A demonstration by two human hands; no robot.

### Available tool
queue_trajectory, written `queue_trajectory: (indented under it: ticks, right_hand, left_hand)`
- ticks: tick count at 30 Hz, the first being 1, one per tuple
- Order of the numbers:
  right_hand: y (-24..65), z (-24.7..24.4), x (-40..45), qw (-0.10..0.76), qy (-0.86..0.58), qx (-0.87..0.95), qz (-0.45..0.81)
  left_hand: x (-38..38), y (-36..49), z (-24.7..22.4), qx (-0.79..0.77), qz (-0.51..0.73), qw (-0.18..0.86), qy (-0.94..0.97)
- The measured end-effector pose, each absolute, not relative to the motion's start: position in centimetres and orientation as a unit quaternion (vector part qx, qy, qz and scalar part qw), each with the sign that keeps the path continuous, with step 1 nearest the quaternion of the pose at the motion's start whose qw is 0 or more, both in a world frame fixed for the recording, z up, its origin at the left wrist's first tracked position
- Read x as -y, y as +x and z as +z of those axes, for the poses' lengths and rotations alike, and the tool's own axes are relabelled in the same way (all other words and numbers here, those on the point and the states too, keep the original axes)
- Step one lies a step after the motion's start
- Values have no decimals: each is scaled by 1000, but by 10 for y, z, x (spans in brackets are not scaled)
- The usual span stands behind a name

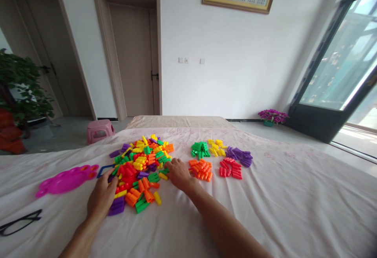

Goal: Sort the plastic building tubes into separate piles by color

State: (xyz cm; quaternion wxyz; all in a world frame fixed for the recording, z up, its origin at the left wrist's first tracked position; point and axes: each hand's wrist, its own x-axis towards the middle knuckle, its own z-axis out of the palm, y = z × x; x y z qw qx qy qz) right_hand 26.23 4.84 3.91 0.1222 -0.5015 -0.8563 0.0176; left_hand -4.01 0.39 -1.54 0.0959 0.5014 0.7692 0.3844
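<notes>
A large mixed heap of plastic toy building blocks in red, yellow, green, orange and purple lies on the cloth-covered table. My left hand rests against the heap's left edge, fingers apart and partly hidden by blocks. At the right edge my right hand bends its fingers down beside a green block and a yellow block; what is between the fingertips is hidden. Separate colour groups lie to the right: green blocks, yellow blocks, purple blocks, orange blocks and red blocks.
A pink tray lies left of the heap, with a blue-framed object between them. Black-framed glasses sit at the near left. The white tablecloth is wrinkled. Beyond the table stands a pink stool.
</notes>
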Motion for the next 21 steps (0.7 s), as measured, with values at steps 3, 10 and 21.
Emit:
queue_trajectory:
  ticks: [3, 10, 21]
  right_hand:
    - [267, 49, -55, 89, -481, 871, 44]
    - [272, 48, -55, 83, -479, 873, 32]
    - [316, 59, -85, 213, -607, 765, 33]
  left_hand:
    - [-5, -42, -18, -768, 386, 91, 503]
    - [-5, -42, -19, -758, 394, 104, 509]
    - [-7, -43, -23, -755, 402, 109, 506]
